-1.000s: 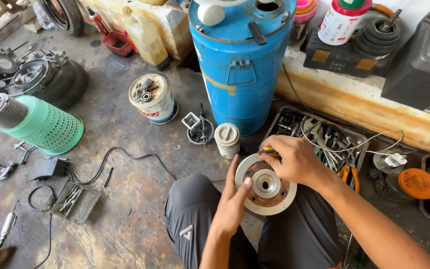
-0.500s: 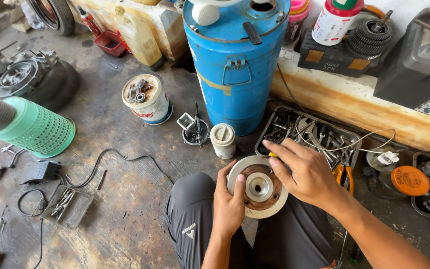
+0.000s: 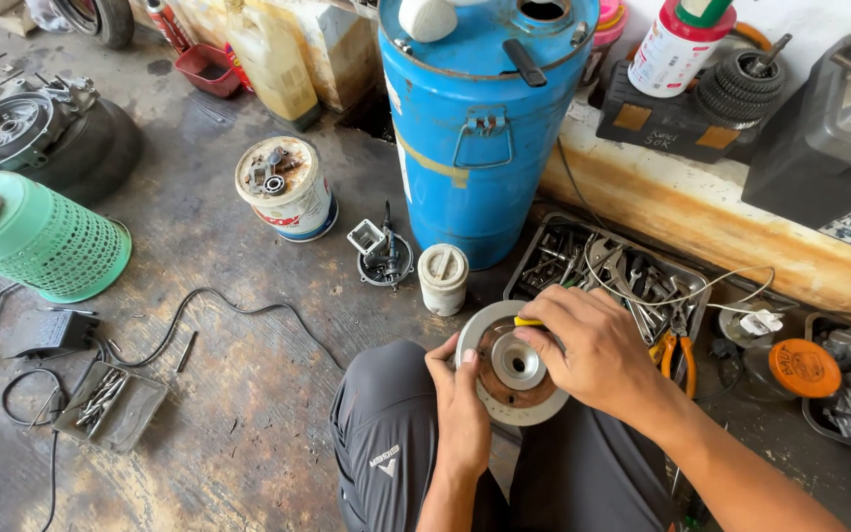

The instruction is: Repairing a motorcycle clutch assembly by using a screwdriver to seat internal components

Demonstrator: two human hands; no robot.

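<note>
Biggest thing in my view is the tall blue steel drum (image 3: 480,118), standing upright on the stained concrete floor (image 3: 219,296), just beyond the work. Far left stands a green perforated plastic basket (image 3: 46,241), mouth down, w/ a dark engine casing (image 3: 46,138) behind it. Right of the drum's foot sits a flat metal tray of wrenches and loose tools (image 3: 608,271), and orange-handled pliers (image 3: 684,357) peek out beside the wrist.

Smaller: a white paint tin holding small parts (image 3: 288,187) left of the drum, a small white capped plastic jar (image 3: 442,278) close to the work, and a shallow grey tray of bolts (image 3: 110,402) at lower left.

The work itself: a round silver-rimmed disc w/ a rusty brown face and a raised metal hub (image 3: 506,366), resting on the person's lap over grey trousers (image 3: 396,443). Its axis points roughly up at the camera, face flat-on.

Left hand (image 3: 462,406) clasps the disc's left rim, thumb on the face, steadying it. Right hand (image 3: 593,350) lies over the upper right edge, fingers curled round a yellow-handled tool (image 3: 527,321); only the handle tip shows, working end hidden. That tool sits just above the hub, so the right hand is the nearer one to the centre. Both grips are closed, holding.
</note>
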